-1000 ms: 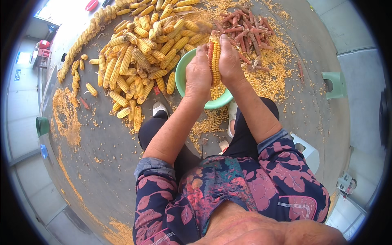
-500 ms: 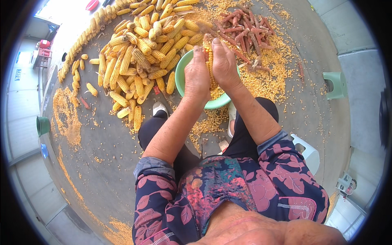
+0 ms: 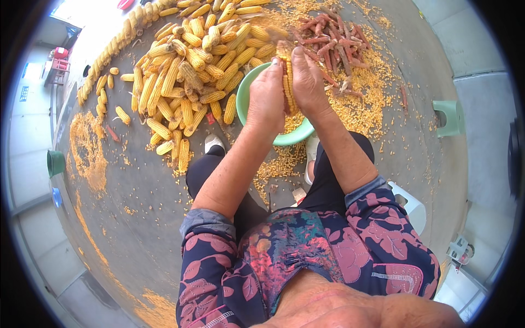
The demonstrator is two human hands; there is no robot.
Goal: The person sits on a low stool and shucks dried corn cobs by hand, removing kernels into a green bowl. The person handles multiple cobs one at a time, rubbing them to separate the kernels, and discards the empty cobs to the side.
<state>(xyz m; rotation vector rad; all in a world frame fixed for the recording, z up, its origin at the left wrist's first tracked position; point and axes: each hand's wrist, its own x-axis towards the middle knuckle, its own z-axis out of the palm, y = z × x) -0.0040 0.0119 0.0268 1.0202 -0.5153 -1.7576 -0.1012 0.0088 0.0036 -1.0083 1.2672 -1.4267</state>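
Between my two hands I hold a partly shelled corn cob [image 3: 289, 82] above a light green basin [image 3: 244, 98]. My left hand [image 3: 266, 97] is closed along its left side, thumb pointing up. My right hand [image 3: 310, 85] is wrapped round the other side, thumb near the cob's far end. Bare reddish core shows next to the left fingers, and rows of yellow kernels remain beside the right thumb. Loose kernels [image 3: 293, 122] lie in the basin. The fingertips beneath the cob are hidden.
A heap of yellow corn ears [image 3: 180, 82] lies left of the basin. Stripped red cobs [image 3: 333, 41] are piled at the far right, among scattered kernels [image 3: 363, 106]. A green stool [image 3: 449, 118] stands at right, a white stool [image 3: 410, 208] by my right elbow.
Both hands have shifted slightly right with the cob. It has turned, so more bare reddish core shows on its left side.
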